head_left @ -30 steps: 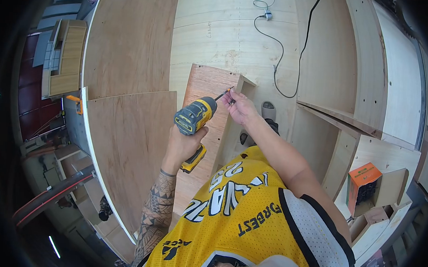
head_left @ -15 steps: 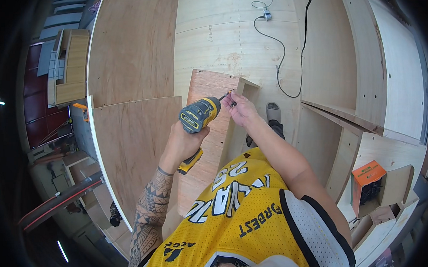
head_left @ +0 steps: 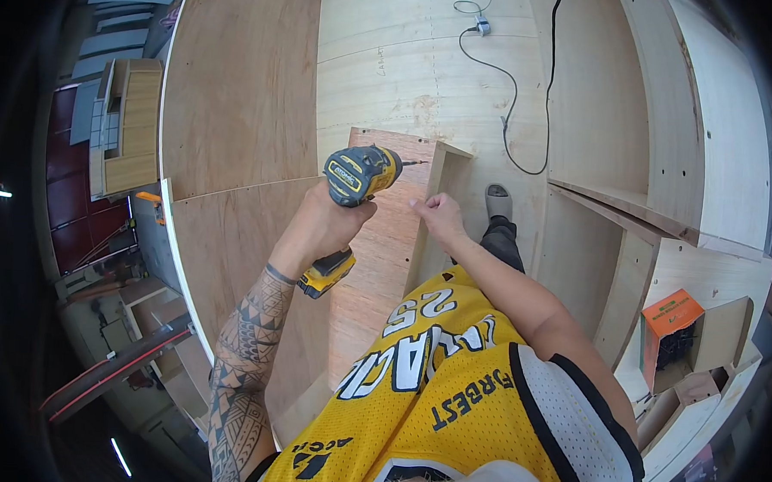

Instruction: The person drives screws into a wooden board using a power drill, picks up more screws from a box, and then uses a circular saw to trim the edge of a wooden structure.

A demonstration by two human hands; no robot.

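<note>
Nearest is the person's yellow mesh jersey (head_left: 448,390), filling the bottom of the view. Above it the tattooed left forearm rises to the left hand (head_left: 322,228). Its fingers are wrapped fully round the grip of a yellow and black cordless drill (head_left: 359,173), which is held level with its battery pointing down and back. The drill bit (head_left: 412,163) points at the top edge of an upright pale plywood board (head_left: 440,179).

Just right of and below the drill is the right hand (head_left: 439,216). Its fingers are curled in, with the fingertips against that board's near edge. Whether they pinch anything small cannot be told. Behind both hands a reddish plywood panel (head_left: 384,241) stands on the plywood floor (head_left: 394,60), joined to the pale board along its right edge.

A grey sandal (head_left: 496,201) rests on the floor just past the right hand. To the right, an orange box (head_left: 671,322) sits in the open plywood cabinet (head_left: 629,208). Farther off, a black cable (head_left: 513,100) trails across the floor toward its far edge.
</note>
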